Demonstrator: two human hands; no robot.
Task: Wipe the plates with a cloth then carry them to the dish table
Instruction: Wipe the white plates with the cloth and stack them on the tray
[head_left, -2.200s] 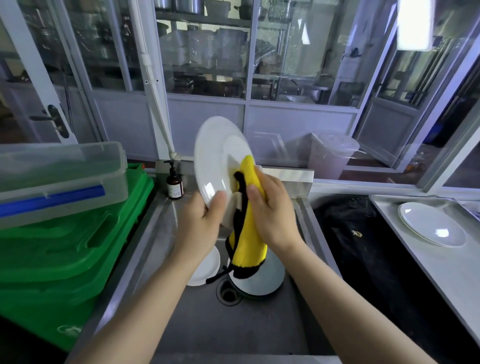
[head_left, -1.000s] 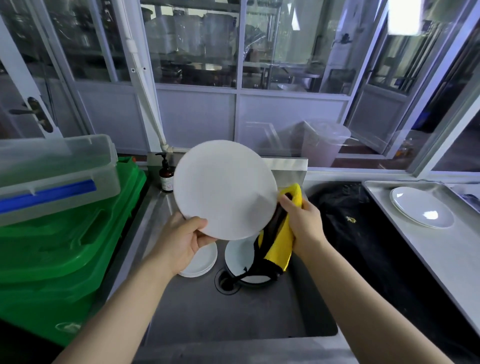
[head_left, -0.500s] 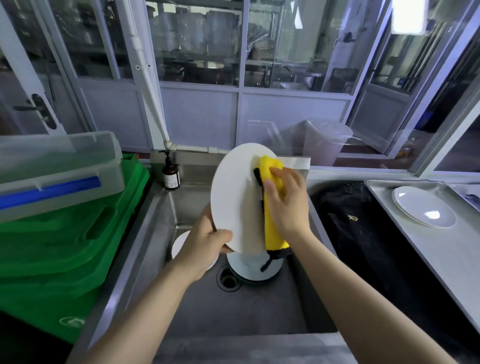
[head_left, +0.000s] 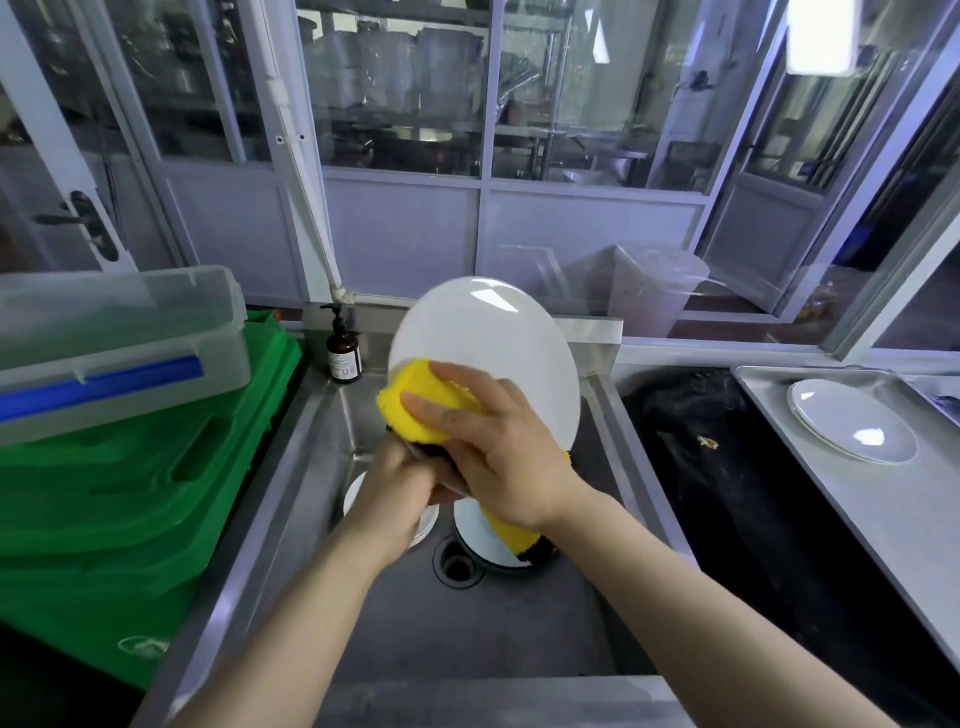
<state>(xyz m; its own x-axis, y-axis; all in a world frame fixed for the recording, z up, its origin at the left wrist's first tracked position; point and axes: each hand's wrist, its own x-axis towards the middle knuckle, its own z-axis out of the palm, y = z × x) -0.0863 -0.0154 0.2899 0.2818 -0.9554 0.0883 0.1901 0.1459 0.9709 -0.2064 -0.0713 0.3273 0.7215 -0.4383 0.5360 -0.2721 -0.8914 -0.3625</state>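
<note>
soap bottle label: the brown pump bottle (head_left: 343, 349) at the far left corner of the sink bears a pale label with small print and a dark mark; too small to read.
green bin emblem: the green bin (head_left: 130, 499) at near left carries a pale oval emblem low down; unreadable.
readable text: none.

steel sink (head_left: 291, 499), two white plates (head_left: 483, 535) on its floor

Brown pump bottle (head_left: 343, 349), green crates (head_left: 130, 467)
</note>
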